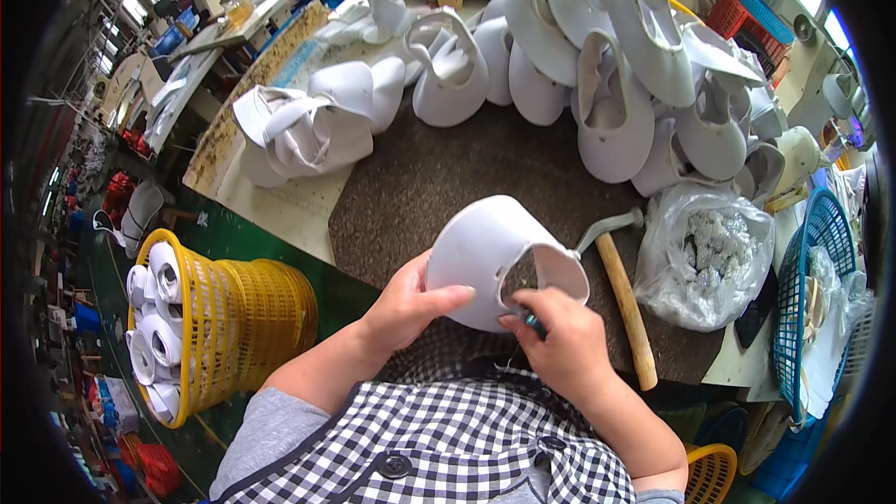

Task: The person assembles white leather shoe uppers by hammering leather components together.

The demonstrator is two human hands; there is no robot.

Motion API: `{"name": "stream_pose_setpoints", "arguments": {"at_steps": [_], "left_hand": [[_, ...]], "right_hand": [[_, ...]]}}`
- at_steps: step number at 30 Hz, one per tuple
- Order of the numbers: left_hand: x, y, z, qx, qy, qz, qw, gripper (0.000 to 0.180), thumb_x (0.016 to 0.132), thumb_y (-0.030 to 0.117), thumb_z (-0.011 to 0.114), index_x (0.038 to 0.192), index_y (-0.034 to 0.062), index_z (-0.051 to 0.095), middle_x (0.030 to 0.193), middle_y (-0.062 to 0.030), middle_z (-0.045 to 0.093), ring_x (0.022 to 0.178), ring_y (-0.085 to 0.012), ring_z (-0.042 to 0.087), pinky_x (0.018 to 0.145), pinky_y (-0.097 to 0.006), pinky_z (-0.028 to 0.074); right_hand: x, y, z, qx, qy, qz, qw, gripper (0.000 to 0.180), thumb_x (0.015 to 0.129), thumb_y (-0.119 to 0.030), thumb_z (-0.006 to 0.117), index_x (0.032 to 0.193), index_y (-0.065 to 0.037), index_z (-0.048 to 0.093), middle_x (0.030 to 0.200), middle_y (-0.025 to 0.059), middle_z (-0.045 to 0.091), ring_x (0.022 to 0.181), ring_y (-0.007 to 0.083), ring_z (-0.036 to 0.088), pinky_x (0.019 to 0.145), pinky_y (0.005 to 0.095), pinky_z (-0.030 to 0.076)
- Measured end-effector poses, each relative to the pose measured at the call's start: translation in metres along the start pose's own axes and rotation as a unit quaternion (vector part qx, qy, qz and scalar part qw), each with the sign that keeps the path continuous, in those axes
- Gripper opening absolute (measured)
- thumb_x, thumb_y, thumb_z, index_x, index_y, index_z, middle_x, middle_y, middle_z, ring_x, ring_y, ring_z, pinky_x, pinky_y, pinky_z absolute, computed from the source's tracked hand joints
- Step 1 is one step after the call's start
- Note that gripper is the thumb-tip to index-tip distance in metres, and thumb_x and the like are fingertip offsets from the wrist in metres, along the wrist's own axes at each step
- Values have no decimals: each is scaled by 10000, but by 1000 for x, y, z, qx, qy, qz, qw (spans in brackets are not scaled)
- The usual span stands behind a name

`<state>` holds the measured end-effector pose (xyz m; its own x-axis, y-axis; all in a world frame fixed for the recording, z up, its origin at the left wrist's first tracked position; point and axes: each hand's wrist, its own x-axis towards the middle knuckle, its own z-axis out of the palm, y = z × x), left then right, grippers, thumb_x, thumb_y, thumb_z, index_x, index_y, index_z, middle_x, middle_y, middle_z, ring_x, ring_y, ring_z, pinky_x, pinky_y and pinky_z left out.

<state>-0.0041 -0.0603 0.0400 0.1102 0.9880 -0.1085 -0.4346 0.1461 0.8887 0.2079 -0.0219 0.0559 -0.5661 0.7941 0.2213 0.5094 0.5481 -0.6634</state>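
Note:
A white shoe upper (478,241) is held up in front of me over the dark work surface (420,168). My left hand (403,306) grips its left side, thumb lying on the outer face and fingers hidden behind. At the upper's opening, my right hand (567,334) is closed around a small tool with a dark teal handle (535,322). The tool's working end is hidden, so its kind cannot be told. Just right of the upper lies a hammer (625,308) with a wooden handle and a metal head.
White uppers (611,121) are heaped along the back, with more at the left (317,131). A clear plastic bag of small silvery pieces (705,257) sits right of the hammer. A blue basket (793,317) stands far right; a yellow basket of white pieces (229,322) stands left.

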Motion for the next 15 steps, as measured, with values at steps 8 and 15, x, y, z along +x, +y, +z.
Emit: {"name": "stream_pose_setpoints", "arguments": {"at_steps": [8, 15], "left_hand": [[11, 55, -11, 306, -32, -103, 946, 250, 854, 126, 714, 1056, 12, 620, 935, -33, 661, 873, -87, 601, 763, -251, 482], [59, 101, -14, 244, 40, 223, 943, 128, 913, 29, 603, 1039, 16, 619, 1002, -21, 649, 904, -70, 585, 795, -239, 479]], "right_hand": [[-2, 1, -3, -122, -73, -154, 978, 279, 710, -65, 625, 987, -90, 652, 912, 61, 579, 744, 206, 629, 612, 318, 532], [-13, 16, -41, 27, 201, -99, 974, 445, 640, 118, 628, 1046, -58, 675, 971, 94, 585, 750, 195, 646, 613, 308, 548]]}}
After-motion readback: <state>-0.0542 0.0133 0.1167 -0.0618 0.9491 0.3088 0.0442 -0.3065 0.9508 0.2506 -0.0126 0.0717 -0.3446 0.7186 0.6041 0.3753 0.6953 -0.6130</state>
